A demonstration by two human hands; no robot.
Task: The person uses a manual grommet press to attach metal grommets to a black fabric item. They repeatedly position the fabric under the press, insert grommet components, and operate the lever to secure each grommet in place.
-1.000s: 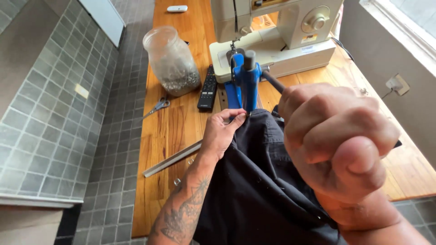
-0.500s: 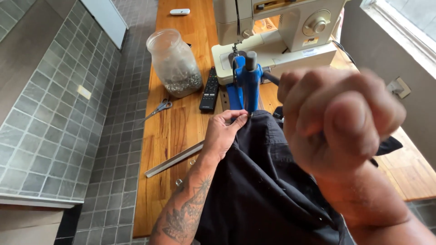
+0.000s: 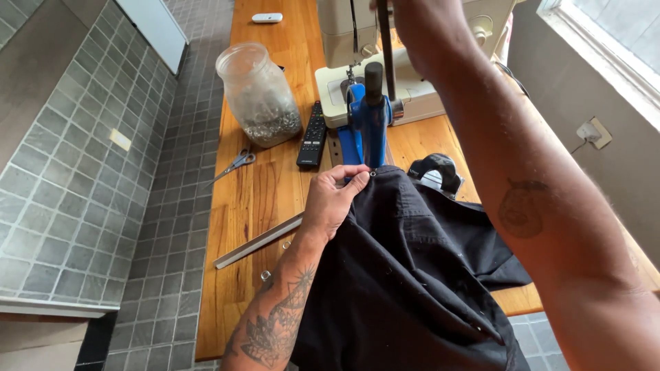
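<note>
Now mid eyelet-setting, judging by the setup; left hand (image 3: 333, 199) pinches the black cloth garment's (image 3: 412, 275) edge under the blue hand press (image 3: 366, 124) on the wooden table (image 3: 254, 206); right hand (image 3: 412, 20), earlier a near fist, now raised on the press's black lever (image 3: 385, 48), grip unclear; next likely needs a firm pull down.

A single head-worn camera looks steeply down and forward from above the person's chest, facing along a wooden table (image 3: 275, 206) that runs from near to far. It sits close: the right forearm crosses the right of the frame large and partly cut off, and the left hand (image 3: 330, 203) lies near centre. The far end reaches a sewing machine (image 3: 385, 75); tiled floor fills the left, a window the far right.
</note>
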